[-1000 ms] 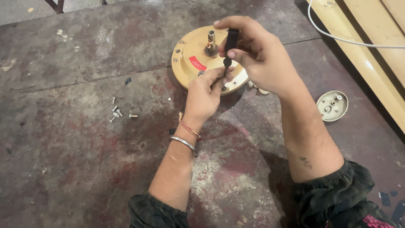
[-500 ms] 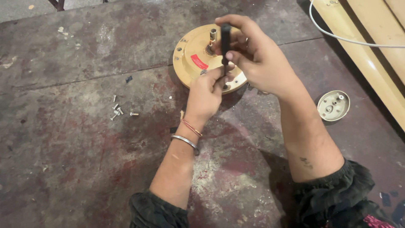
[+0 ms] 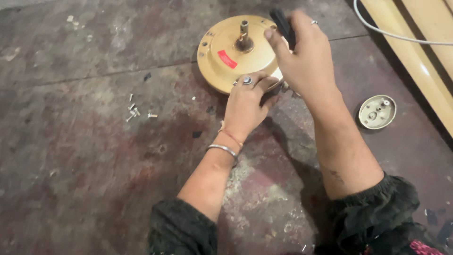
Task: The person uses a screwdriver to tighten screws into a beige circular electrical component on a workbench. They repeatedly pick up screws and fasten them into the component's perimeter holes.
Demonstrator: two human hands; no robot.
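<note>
A round tan motor housing (image 3: 231,56) is lying flat on the worn, stained concrete floor (image 3: 85,156), with a short metal shaft (image 3: 243,35) sticking straight up from its middle and a small red label (image 3: 227,59) beside the shaft. The left hand (image 3: 247,101) is resting on the near edge of the housing, fingers curled and pressing down on the rim, a ring showing on one finger and a metal bangle (image 3: 223,150) sitting around the wrist. The right hand (image 3: 304,56) is hovering over the right side of the housing, closed around the black handle of a screwdriver (image 3: 282,24); its tip is hidden behind the hands, so where it is touching cannot be told. A few loose screws (image 3: 135,111) are lying on the floor well to the left of the housing. A small round grey cap (image 3: 377,112) is sitting on the floor to the right, near a pale wooden plank (image 3: 415,52), and a white cable (image 3: 401,38) is running across that plank.
</note>
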